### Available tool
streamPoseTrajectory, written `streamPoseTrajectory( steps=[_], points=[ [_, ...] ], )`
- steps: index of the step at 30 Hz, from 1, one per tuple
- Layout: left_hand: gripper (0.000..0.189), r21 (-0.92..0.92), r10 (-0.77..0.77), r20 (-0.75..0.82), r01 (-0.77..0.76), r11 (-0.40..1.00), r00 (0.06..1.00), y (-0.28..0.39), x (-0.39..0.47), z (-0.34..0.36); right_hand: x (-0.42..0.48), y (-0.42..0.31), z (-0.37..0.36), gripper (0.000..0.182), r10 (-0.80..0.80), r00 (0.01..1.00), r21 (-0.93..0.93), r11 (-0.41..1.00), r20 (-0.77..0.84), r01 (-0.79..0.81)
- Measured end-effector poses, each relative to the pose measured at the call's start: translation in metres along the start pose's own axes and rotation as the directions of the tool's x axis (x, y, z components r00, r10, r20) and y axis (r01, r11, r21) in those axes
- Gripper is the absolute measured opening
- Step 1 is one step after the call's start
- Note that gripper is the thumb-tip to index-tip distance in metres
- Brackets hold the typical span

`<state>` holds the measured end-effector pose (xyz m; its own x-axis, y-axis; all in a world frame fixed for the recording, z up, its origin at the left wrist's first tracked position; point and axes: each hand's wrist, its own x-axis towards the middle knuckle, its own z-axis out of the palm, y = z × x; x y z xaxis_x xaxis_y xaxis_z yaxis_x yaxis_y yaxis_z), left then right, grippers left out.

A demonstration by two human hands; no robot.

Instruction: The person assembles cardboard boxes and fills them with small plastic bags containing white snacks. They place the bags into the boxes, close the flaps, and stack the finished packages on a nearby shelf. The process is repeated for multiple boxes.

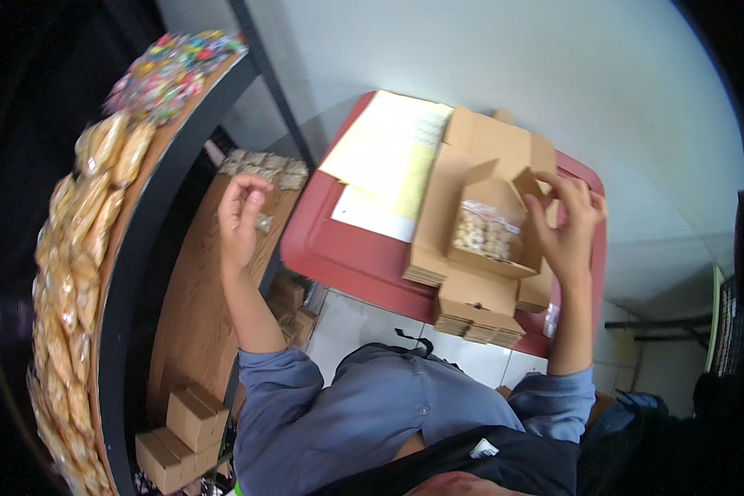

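Observation:
My right hand (567,217) is at the side flap of an open cardboard box (496,265), thumb and forefinger curved about the flap. Whether they pinch it cannot be told. Inside the box lies a clear zip bag of pale, rounded pieces (480,235). The box rests on a stack of flat folded cartons (434,223) on a red table (359,248). My left hand (240,214) is raised over the wooden shelf at the left, fingers bent and apart from the thumb, with nothing visible in it. Below it a small clear packet (263,223) lies on that shelf.
Papers (384,155) lie at the table's left. Another carton stack (477,316) overhangs its front edge. Packets (266,167) line the lower shelf (189,297); closed boxes (180,440) sit at its near end. Bagged snacks (74,279) and colourful sweets (173,74) fill the upper shelf.

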<state>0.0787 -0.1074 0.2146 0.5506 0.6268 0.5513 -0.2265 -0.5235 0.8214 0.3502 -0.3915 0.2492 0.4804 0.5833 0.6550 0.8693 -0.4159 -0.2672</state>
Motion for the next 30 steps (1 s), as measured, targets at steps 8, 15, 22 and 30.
streamPoseTrajectory(
  steps=[8,15,22,30],
  points=[
    [0.029,0.571,-0.163,-0.358,0.354,0.741,0.919,-0.156,-0.112,-0.095,0.004,-0.016,-0.001,0.019,-0.120,0.988,0.006,0.993,-0.094,0.121],
    [0.073,0.915,-0.418,-0.110,0.257,0.312,0.902,-0.174,-0.099,-0.041,-0.001,-0.017,0.010,0.015,-0.144,0.988,0.048,0.988,-0.054,0.147],
    [0.040,0.827,-0.121,-0.218,0.249,0.504,0.968,-0.189,-0.128,-0.035,0.000,-0.014,0.007,0.016,-0.151,0.984,0.055,0.986,-0.091,0.156],
    [0.023,0.694,0.403,-0.448,0.026,0.719,0.798,-0.121,-0.121,-0.003,-0.001,-0.017,0.005,0.015,-0.169,0.976,0.069,0.981,-0.134,0.180]
  ],
)
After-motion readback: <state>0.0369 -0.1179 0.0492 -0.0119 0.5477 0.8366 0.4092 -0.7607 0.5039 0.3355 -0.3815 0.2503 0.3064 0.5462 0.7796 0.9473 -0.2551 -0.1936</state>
